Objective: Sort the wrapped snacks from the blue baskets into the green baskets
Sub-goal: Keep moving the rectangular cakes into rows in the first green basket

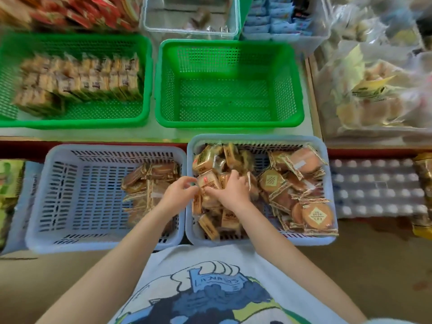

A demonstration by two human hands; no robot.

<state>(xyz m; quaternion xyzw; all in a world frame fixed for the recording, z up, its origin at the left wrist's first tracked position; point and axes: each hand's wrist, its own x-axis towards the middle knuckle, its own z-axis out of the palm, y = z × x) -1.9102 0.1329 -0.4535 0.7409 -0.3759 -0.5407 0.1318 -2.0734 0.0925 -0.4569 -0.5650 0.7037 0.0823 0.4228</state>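
Right hand [233, 190] covers the snacks [208, 181] under it, so its fingertips and what they grip can't be told. Left hand [180, 190] fingers blur at the basket edge — grip unclear. Left green basket [145, 66] cut off at frame's left edge, its packs [79, 80] smeared, labels unreadable. Top row — red packs [77, 10], clear tub [190, 17], blue packs [280, 19] — cut by upper edge. Bags [374, 85] at upper right blurred.

Two bright green perforated baskets [149, 66], two pale blue slotted baskets [46, 195], golden-brown wrapped snacks [273, 181] with yellow diamond labels, light shirt [205, 277] printed blue and green, red packets [93, 12] behind
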